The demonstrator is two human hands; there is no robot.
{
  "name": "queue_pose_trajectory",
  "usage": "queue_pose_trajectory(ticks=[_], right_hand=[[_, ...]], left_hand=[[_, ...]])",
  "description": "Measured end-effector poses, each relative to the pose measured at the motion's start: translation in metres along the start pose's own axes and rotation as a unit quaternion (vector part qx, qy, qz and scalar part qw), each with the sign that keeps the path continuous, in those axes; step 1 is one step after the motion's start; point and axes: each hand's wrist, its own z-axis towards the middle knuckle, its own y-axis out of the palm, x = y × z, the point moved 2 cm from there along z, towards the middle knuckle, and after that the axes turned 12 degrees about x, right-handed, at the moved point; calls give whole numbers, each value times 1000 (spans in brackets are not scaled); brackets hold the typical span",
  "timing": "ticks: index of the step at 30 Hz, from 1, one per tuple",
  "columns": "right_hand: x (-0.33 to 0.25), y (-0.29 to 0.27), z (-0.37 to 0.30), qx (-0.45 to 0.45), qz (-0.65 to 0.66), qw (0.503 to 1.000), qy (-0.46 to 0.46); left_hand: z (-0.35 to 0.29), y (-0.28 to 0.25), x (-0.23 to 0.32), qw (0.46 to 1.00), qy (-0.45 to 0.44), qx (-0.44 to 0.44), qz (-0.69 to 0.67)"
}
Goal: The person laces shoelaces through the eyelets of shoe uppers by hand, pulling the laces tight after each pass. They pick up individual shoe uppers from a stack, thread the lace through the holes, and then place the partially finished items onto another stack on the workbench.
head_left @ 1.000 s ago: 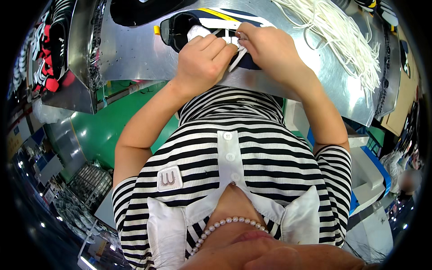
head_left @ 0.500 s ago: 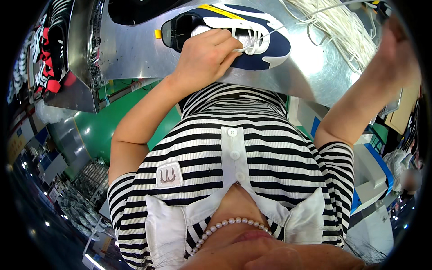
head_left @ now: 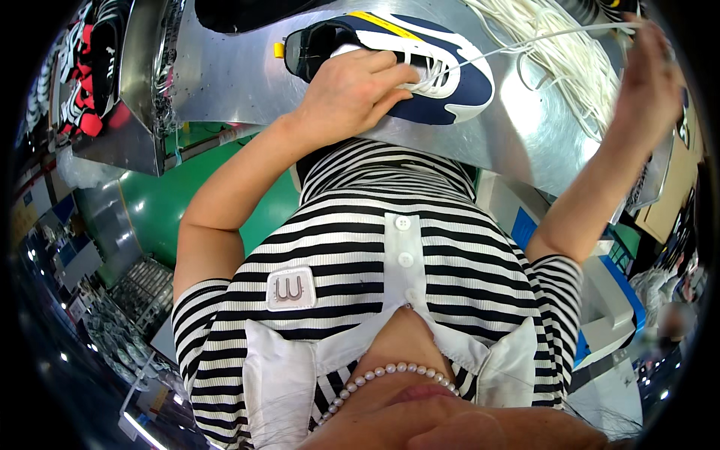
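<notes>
A navy and white sneaker (head_left: 472, 79) with a yellow stripe lies on its way across the metal table, toe to the right. My left hand (head_left: 356, 94) rests over its opening, thumb and fingers pinched at the white laces by the tongue; the pinch itself is partly hidden. From the lace rows a white shoelace (head_left: 540, 40) runs up and right through the air to my raised right hand (head_left: 649, 94). Its fingers are closed around the lace end near the top right, slightly blurred.
A bundle of loose white laces (head_left: 566, 71) lies on the metal table (head_left: 225, 82) right of the sneaker. A black shoe (head_left: 247, 11) sits at the far edge. Black and red shoes (head_left: 90, 90) stand on a rack at the left.
My right hand has come slightly inward at the right edge, and more of the stretched lace shows. The sneaker and left hand appear slightly farther right and lower. The left hand keeps its pinch.
</notes>
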Motion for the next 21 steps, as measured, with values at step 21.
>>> queue_pose_trajectory(ticks=[21], right_hand=[[52, 67, -170, -276, -99, 943, 156]], left_hand=[[-4, 14, -16, 945, -284, 151, 64]])
